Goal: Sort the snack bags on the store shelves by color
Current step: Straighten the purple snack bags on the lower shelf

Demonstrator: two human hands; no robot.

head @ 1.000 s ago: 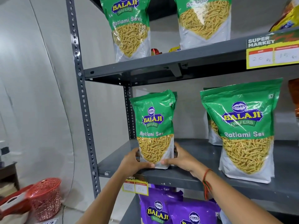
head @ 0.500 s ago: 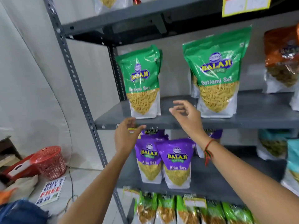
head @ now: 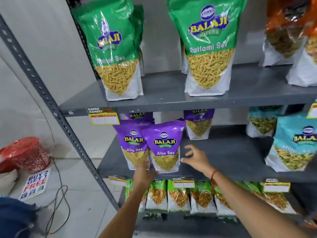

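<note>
Grey metal shelving [head: 231,98] against pale wall. Standing on middle shelf [head: 228,157]: two purple Aloo Sev bags, front one [head: 164,148] overlapping the other [head: 133,145]. Left hand [head: 145,172] touching front bag's lower left corner, grip unclear. Right hand [head: 195,158] hovering just beside it, fingers spread, holding nothing. Green Ratlami Sev bags [head: 116,54] sitting one shelf up.

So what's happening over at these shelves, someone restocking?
A person is sorting snack bags by color on a grey metal rack. Both hands are at the middle shelf: the left hand is at the bottom of the front purple Aloo Sev bag, and the right hand is open just beside it, not gripping anything. Green Ratlami Sev bags stand on the shelf above, teal bags sit to the right, and small green packets line the shelf below.
</note>
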